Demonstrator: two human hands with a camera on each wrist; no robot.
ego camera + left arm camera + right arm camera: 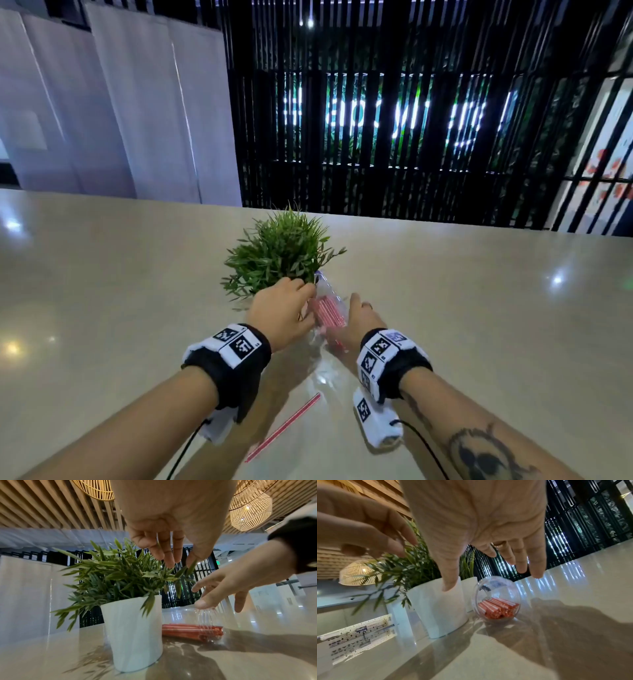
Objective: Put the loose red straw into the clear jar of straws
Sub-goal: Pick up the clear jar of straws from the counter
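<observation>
The loose red straw [284,426] lies diagonally on the table near me, between my forearms. The clear jar [327,308] lies on its side beside the plant, with several red straws [498,608] lying flat inside and its round mouth facing me. My left hand [284,308] hovers open at the jar's left, its fingers [168,553] brushing the plant leaves. On the jar's right, my right hand [359,318] is spread open just above it. In the left wrist view the right thumb [202,603] sits at the jar's [205,616] upper wall; I cannot tell whether it touches. Neither hand holds anything.
A green plant [277,250] in a white pot [133,631] stands right behind and left of the jar. The glossy beige table [102,308] spreads wide on both sides. Black slatted screens and white panels stand beyond its far edge.
</observation>
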